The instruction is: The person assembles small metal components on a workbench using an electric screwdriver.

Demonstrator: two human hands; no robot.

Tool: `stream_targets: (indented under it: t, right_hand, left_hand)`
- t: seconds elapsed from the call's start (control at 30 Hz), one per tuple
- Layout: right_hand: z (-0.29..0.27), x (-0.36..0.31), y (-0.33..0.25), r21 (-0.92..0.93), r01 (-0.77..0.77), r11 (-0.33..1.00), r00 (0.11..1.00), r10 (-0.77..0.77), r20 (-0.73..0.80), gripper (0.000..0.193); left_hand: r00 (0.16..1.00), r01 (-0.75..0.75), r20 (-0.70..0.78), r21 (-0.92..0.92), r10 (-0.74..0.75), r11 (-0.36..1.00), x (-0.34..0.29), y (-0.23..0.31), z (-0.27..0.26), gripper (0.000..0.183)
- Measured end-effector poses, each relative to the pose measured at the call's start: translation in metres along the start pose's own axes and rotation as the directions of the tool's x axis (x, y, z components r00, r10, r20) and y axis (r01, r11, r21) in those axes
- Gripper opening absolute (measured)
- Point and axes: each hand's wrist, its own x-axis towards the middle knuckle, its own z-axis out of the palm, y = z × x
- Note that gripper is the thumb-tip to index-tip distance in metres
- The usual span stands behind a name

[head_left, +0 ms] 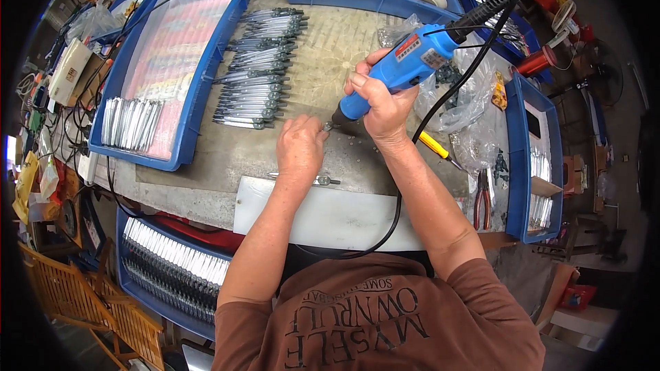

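My right hand is wrapped round a blue electric screwdriver, tilted with its dark nose pointing down at the table. Beside that nose, the fingers of my left hand are bent and pressed together on a small metallic piece, mostly hidden, whose kind I cannot make out. Tiny screws or bits lie scattered near the tool's nose. A long pile of slim metal parts with dark ends lies beyond my left hand. One similar part rests by my left wrist.
A blue tray with metal strips stands left, another blue tray right. White board lines the front edge. Plastic bags, a yellow-handled tool and red-handled pliers lie right. The screwdriver's black cable loops past my right arm.
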Motion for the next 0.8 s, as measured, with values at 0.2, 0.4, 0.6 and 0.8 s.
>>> stream_targets:
  t: [0.2, 0.4, 0.6, 0.8]
  right_hand:
    - [0.004, 0.001, 0.003, -0.059, 0.028, 0.998, 0.999, -0.027, 0.022, 0.029]
    - [0.010, 0.005, 0.005, -0.227, 0.059, 0.972, 0.994, -0.037, 0.100, 0.026]
    - [0.012, 0.004, 0.005, -0.268, 0.074, 0.961, 0.990, -0.038, 0.137, 0.025]
    - [0.017, 0.004, 0.008, -0.324, 0.120, 0.938, 0.989, -0.083, 0.126, 0.026]
  left_hand:
    - [1.000, -0.009, -0.026, 0.008, 0.009, 1.000, 0.000, 0.001, 0.001, 0.014]
    - [1.000, -0.007, -0.030, 0.001, 0.007, 1.000, 0.001, 0.001, -0.001, 0.014]
    - [0.999, -0.020, -0.039, -0.024, 0.019, 1.000, 0.000, 0.002, -0.001, 0.013]
    - [1.000, -0.010, -0.024, -0.029, 0.009, 1.000, 0.001, 0.002, 0.000, 0.012]
